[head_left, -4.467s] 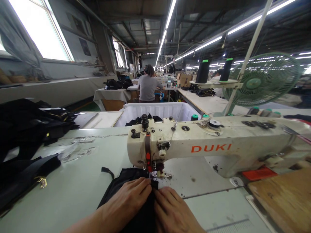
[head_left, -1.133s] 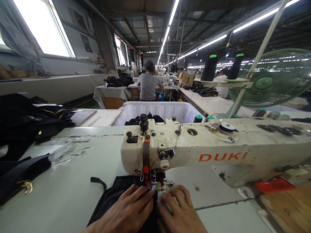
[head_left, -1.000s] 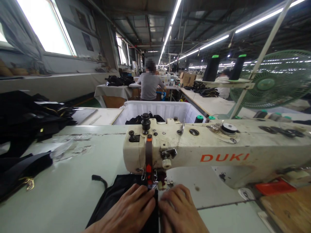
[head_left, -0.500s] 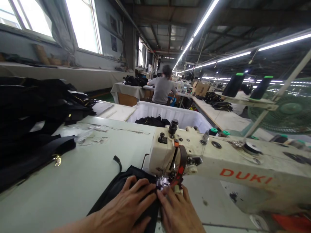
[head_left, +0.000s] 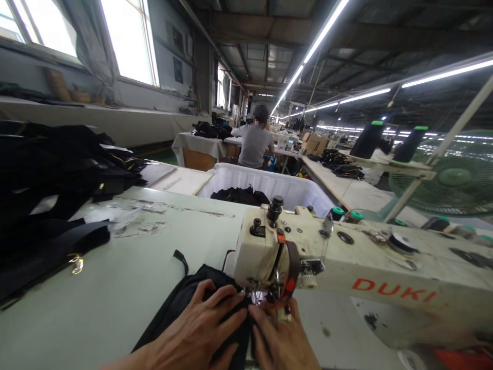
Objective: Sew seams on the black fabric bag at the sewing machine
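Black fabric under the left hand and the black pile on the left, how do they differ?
The black fabric lies at the sewing machine with the left hand spread on it; the black pile has no hand on it. The black fabric looks fairly flat; the black pile is heaped in layers, with gold-coloured bits showing. Both are dark cloth.

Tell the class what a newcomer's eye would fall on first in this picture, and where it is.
Probably the pale sewing machine at the lower right, with orange DUKI lettering on its arm. At its left end, the left hand lies spread on black fabric, with the right hand at the fabric's edge. A heap of black cloth pieces looms at the picture's left.
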`<state>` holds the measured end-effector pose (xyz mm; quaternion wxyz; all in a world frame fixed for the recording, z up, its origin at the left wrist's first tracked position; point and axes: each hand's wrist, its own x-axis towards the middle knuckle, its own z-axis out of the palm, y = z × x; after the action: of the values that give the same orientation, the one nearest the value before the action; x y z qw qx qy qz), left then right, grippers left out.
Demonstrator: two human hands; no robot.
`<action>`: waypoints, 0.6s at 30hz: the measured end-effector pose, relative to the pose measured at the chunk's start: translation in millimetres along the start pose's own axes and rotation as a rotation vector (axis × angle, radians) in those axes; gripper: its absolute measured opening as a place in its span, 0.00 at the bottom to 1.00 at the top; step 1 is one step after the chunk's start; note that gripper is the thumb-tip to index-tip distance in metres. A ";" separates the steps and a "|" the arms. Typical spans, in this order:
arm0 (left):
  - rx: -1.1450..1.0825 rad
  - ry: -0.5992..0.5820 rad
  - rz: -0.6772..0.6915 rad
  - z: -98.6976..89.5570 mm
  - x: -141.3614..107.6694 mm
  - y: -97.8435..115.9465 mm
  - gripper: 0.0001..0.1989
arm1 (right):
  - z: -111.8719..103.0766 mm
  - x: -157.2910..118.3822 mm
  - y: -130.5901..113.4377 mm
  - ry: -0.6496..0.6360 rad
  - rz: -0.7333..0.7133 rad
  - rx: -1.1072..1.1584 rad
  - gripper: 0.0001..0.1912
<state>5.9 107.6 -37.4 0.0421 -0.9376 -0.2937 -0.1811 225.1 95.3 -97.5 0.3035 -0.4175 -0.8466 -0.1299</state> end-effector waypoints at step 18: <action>0.098 0.091 -0.080 14.9 -1.3 9.9 0.22 | -4.1 1.1 3.9 0.021 0.006 -0.067 0.17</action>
<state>15.2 101.6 -51.5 0.0940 -0.9128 -0.3371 -0.2104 229.2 96.5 -93.8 0.2987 -0.4288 -0.8372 -0.1613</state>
